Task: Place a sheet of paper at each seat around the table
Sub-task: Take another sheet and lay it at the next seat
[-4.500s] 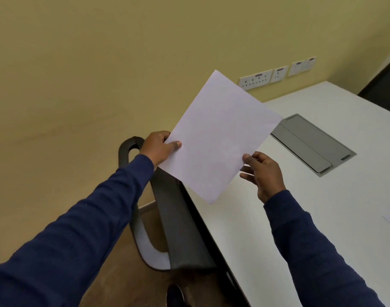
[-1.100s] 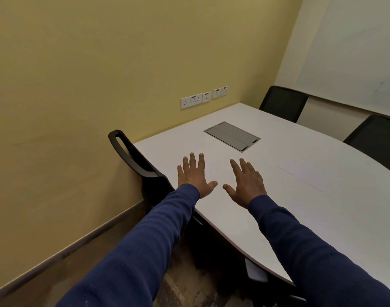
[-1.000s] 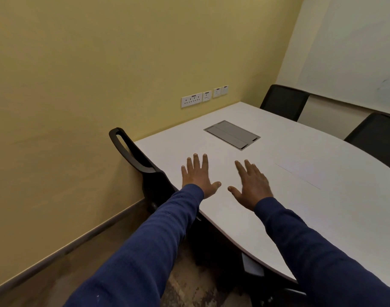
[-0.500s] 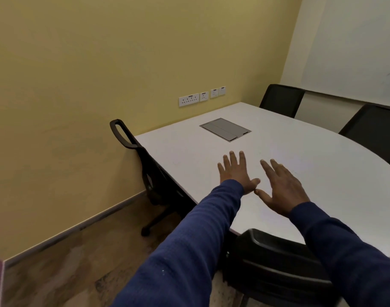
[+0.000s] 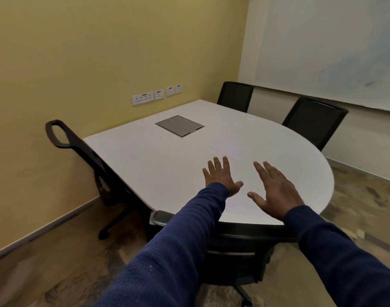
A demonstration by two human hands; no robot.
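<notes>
My left hand (image 5: pixel 220 177) and my right hand (image 5: pixel 272 189) hover side by side over the near edge of the white table (image 5: pixel 145 156), palms down, fingers spread, holding nothing. A faint pale sheet of paper (image 5: pixel 230 150) barely shows on the top just beyond my fingertips; white paper is hard to tell from the white surface. Four black chairs stand around the table: one at the left (image 5: pixel 78 147), one tucked in under my arms (image 5: pixel 234 247), and two on the far side (image 5: pixel 235 96) (image 5: pixel 313 120).
A grey cable hatch (image 5: pixel 179 125) is set into the table near the yellow wall. Wall sockets (image 5: pixel 143 99) sit above the table's far end. A whiteboard (image 5: pixel 322 47) covers the right wall. Brown floor surrounds the table.
Earlier both hands held a sheet of paper by the left chair; now they are empty. The view has shifted right along the table to the chair at the curved end.
</notes>
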